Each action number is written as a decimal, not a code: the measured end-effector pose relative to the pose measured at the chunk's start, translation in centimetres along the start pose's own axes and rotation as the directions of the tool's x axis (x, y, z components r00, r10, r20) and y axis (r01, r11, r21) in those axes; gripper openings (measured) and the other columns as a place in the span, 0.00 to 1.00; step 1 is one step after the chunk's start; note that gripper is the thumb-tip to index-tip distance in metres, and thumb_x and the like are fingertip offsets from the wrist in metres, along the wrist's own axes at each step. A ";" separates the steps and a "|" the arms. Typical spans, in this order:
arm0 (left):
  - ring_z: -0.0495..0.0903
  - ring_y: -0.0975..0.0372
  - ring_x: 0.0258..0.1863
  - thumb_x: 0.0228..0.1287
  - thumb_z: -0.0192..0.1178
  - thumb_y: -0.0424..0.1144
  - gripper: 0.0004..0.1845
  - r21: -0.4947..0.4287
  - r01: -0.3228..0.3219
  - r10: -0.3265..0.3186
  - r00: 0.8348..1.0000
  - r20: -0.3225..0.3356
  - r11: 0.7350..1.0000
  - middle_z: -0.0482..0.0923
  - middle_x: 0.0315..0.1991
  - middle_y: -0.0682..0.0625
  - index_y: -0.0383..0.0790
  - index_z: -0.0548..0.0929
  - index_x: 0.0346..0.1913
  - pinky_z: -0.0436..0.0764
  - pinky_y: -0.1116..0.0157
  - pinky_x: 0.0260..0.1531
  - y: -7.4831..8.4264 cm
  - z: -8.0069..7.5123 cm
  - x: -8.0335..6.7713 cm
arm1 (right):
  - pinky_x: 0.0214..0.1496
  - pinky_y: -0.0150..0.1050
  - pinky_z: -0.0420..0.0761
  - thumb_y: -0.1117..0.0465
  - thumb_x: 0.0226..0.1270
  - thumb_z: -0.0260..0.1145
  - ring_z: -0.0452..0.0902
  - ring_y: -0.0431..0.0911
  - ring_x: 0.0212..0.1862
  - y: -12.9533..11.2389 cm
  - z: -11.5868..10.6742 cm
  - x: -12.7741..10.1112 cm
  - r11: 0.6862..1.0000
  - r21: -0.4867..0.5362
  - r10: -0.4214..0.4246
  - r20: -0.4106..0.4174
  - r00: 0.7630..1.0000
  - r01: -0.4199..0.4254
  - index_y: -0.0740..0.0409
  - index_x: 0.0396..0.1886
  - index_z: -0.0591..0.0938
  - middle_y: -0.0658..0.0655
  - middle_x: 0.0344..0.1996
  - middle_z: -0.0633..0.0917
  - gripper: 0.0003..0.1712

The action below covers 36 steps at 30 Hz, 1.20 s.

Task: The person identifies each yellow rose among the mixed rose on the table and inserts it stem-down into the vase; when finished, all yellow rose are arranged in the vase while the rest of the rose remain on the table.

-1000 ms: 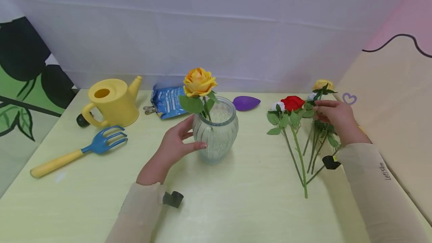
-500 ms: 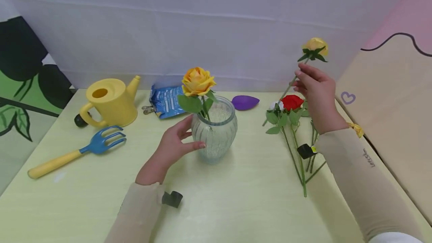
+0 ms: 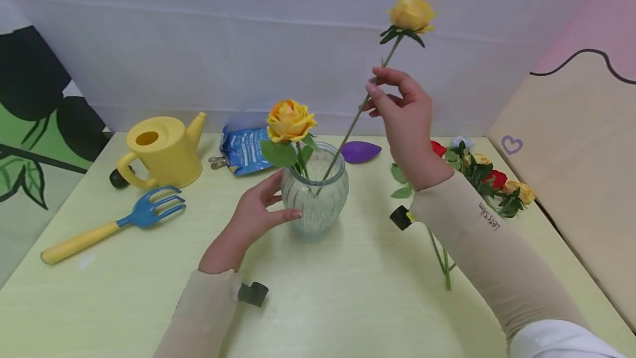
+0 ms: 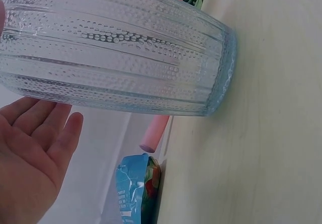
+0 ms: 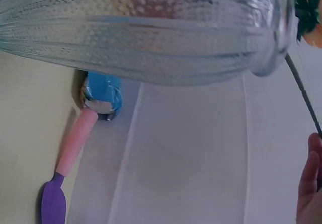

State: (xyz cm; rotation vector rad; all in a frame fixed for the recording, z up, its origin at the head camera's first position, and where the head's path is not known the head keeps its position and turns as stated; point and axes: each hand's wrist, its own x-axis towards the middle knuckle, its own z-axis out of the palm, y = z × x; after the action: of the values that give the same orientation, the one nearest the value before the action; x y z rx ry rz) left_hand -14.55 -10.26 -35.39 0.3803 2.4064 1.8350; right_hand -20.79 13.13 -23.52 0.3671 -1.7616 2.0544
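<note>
1. Hugging the side of a round, ribbed vase of clear glass (image 3: pixel 320 211), the left hand (image 3: pixel 255 214) is steadying it. Its thumb is resting on the near side, and its other fingers are reaching round behind. The vase is standing upright on the pale yellow-green bench (image 3: pixel 348 297).
2. The right hand (image 3: pixel 409 126) is pinching the thin green stem of a light yellow rose (image 3: pixel 411 14) with its fingers, a little below the flower. The rose is tilting to the right, and the bottom of its stem is showing through the glass, inside the vase.
3. One orange-yellow rose with green leaves (image 3: pixel 290 120) is standing in the vase by itself, so that one is looking done.
4. The light yellow rose is looking only partly done, because most of its stem is sticking up above the glass.
5. A bunch of red, white and yellow flowers (image 3: pixel 482 173) is lying on the right, seeming to be what is left. The tan right sleeve (image 3: pixel 497 261) is hiding some, so I cannot count them.
6. A yellow plastic watering can (image 3: pixel 171 151), a blue garden fork with a yellow handle (image 3: pixel 144 212), a shiny blue bag (image 3: pixel 245 151) and a purple spade with a pink handle (image 5: pixel 76 142) are sitting untouched.
</note>
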 end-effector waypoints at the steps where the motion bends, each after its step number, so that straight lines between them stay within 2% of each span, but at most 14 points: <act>1: 0.68 0.53 0.60 0.45 0.72 0.32 0.46 0.003 0.001 -0.001 1.000 0.000 1.000 0.61 0.67 0.46 0.39 0.61 0.69 0.70 0.55 0.57 0.0 0.0 0.0 | 0.33 0.35 0.79 0.68 0.59 0.66 0.78 0.47 0.26 0.1 0.3 -0.4 0.999 -0.034 0.006 0.038 0.999 -0.005 0.60 0.45 0.82 0.57 0.37 0.79 0.13; 8: 0.68 0.52 0.60 0.46 0.72 0.33 0.46 -0.002 0.007 -0.007 1.000 0.010 1.000 0.60 0.67 0.46 0.39 0.60 0.69 0.70 0.54 0.57 0.1 0.0 0.0 | 0.38 0.39 0.81 0.68 0.60 0.65 0.80 0.49 0.31 1.6 1.3 -2.9 0.982 -0.186 0.062 0.256 0.965 -0.014 0.64 0.45 0.80 0.58 0.36 0.80 0.13; 14: 0.67 0.52 0.61 0.47 0.72 0.33 0.46 -0.004 0.019 -0.019 1.000 0.018 1.000 0.60 0.68 0.46 0.39 0.59 0.69 0.69 0.53 0.58 0.1 0.1 -0.1 | 0.38 0.36 0.80 0.65 0.58 0.67 0.80 0.47 0.36 2.6 1.1 -4.1 0.933 -0.359 0.119 0.359 0.926 0.020 0.62 0.39 0.84 0.53 0.38 0.83 0.09; 16: 0.67 0.52 0.60 0.47 0.72 0.33 0.46 0.000 0.014 -0.014 1.000 0.018 1.000 0.60 0.68 0.46 0.39 0.59 0.69 0.69 0.53 0.57 0.0 0.1 0.0 | 0.42 0.37 0.80 0.66 0.58 0.67 0.80 0.48 0.39 2.7 1.0 -4.3 0.940 -0.342 0.122 0.379 0.917 0.016 0.64 0.41 0.84 0.54 0.41 0.82 0.11; 20: 0.68 0.51 0.60 0.47 0.72 0.34 0.46 0.010 0.008 -0.008 1.000 0.013 1.000 0.60 0.68 0.46 0.38 0.59 0.69 0.70 0.54 0.57 0.1 0.0 0.0 | 0.48 0.40 0.80 0.71 0.59 0.64 0.79 0.49 0.46 2.8 1.3 -4.4 0.970 -0.243 0.103 0.386 0.917 -0.007 0.69 0.45 0.82 0.59 0.44 0.82 0.13; 25: 0.67 0.51 0.60 0.47 0.72 0.34 0.46 -0.001 0.020 -0.020 1.000 0.015 1.000 0.59 0.68 0.45 0.38 0.59 0.69 0.70 0.52 0.57 0.1 0.1 0.0 | 0.46 0.39 0.80 0.69 0.60 0.64 0.79 0.45 0.44 2.9 1.6 -4.3 0.960 -0.281 0.118 0.389 0.914 -0.005 0.67 0.41 0.84 0.58 0.40 0.84 0.09; 29: 0.66 0.53 0.61 0.46 0.72 0.34 0.46 0.007 0.011 -0.011 1.000 0.013 1.000 0.60 0.68 0.46 0.39 0.59 0.69 0.70 0.55 0.57 0.1 0.1 0.1 | 0.43 0.39 0.80 0.68 0.61 0.64 0.78 0.43 0.44 3.1 1.7 -4.2 0.952 -0.303 0.097 0.395 0.913 0.031 0.65 0.40 0.85 0.56 0.39 0.84 0.09; 36: 0.65 0.53 0.63 0.47 0.71 0.30 0.44 -0.005 -0.059 0.059 0.998 0.013 0.998 0.60 0.67 0.42 0.35 0.60 0.68 0.71 0.58 0.57 -0.3 0.0 0.2 | 0.48 0.39 0.79 0.73 0.59 0.64 0.77 0.45 0.49 3.6 0.6 -4.3 0.977 -0.206 0.046 0.425 0.904 0.047 0.72 0.40 0.83 0.60 0.43 0.83 0.09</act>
State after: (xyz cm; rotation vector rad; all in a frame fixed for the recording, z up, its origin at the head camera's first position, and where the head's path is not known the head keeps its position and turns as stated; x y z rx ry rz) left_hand -14.79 -10.29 -35.66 0.4663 2.4074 1.8551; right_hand -18.66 11.54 -28.51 0.8027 -2.2073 1.8568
